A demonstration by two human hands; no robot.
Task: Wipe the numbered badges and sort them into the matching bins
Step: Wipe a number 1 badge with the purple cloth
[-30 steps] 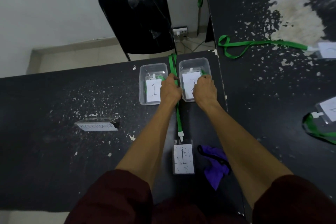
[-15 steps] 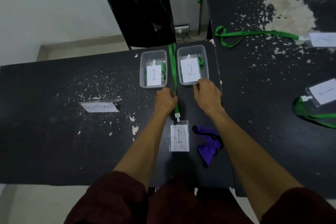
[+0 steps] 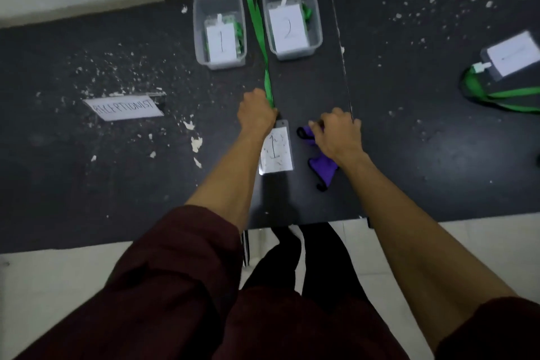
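Badge "1" (image 3: 276, 150) flat on tabletop, green lanyard (image 3: 258, 29) stretched between clear bins "1" (image 3: 219, 31) and "2" (image 3: 290, 17); purple cloth (image 3: 323, 168) beside badge.

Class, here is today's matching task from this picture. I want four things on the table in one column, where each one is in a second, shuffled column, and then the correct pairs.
Things
1. purple cloth
2. green lanyard
3. loose badge marked 1
4. RECEPTIONIST sign

Places
A. on the table, left of the left hand
B. lying flat, directly left of the purple cloth
C. under the right hand's curled fingers
D. gripped by the left hand, running between bin 1 and bin 2

Pairs: 1-C, 2-D, 3-B, 4-A
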